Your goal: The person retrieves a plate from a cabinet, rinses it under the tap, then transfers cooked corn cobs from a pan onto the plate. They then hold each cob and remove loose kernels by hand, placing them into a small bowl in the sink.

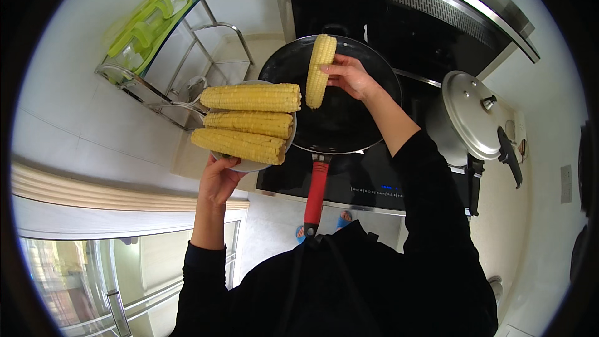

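My left hand (221,179) grips the lower rim of a white plate (252,166), its thumb on the rim. Three yellow ears of corn lie side by side on it: an upper (252,97), a middle (250,123) and a lower one (239,145). In my right hand (348,77), between thumb and fingers, is a paler ear of corn (320,72), roughly upright in the picture. That ear is over a black frying pan (346,126) with a red handle (317,192) pointing towards me. The plate overlaps the pan's left edge in view.
The pan stands on a black glass cooktop (285,182). On the right is a metal pressure cooker (468,117) with black handles. A metal rack (201,42) holding green-lidded containers (145,32) stands at left. Behind the pan rises a black range hood (398,23).
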Demonstrator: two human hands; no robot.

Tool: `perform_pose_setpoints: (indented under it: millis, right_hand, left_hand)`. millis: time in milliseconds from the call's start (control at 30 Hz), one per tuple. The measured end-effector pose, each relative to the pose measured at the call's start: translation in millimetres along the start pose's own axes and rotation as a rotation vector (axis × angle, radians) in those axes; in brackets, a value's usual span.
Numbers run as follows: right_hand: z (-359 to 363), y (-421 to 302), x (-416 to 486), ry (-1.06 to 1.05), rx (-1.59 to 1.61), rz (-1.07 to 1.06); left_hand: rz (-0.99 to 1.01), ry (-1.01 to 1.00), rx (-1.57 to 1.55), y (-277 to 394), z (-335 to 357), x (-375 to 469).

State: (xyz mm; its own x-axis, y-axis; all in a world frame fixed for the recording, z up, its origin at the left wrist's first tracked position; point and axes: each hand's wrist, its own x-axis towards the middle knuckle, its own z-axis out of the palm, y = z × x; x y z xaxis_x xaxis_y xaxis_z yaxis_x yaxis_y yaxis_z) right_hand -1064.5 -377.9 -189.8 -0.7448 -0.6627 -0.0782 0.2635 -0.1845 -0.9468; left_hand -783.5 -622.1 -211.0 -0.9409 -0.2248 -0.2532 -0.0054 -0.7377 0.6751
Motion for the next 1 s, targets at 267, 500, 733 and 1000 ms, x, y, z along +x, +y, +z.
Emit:
perform_pose_setpoints:
  millis: [267,500,733,1000]
  right_hand:
    - [-14.6,-13.3,-23.3,-0.067,0.146,-0.127]
    - [-14.4,-13.2,-31.7,0.014,0.462,-0.035]
    - [-16.4,-18.7,-31.3,0.018,0.340,0.016]
    - [-13.0,-19.3,-18.0,0.158,-0.501,-0.264]
  left_hand:
    - [-0.026,-0.028,0.033,-6.4,24.6,4.3]
    - [-0.051,-0.064,0.031,-12.4,26.9,7.5]
    - [-0.044,-0.087,0.038,-17.1,21.6,9.4]
    - [-0.040,-0.064,0.037,-15.0,19.1,10.8]
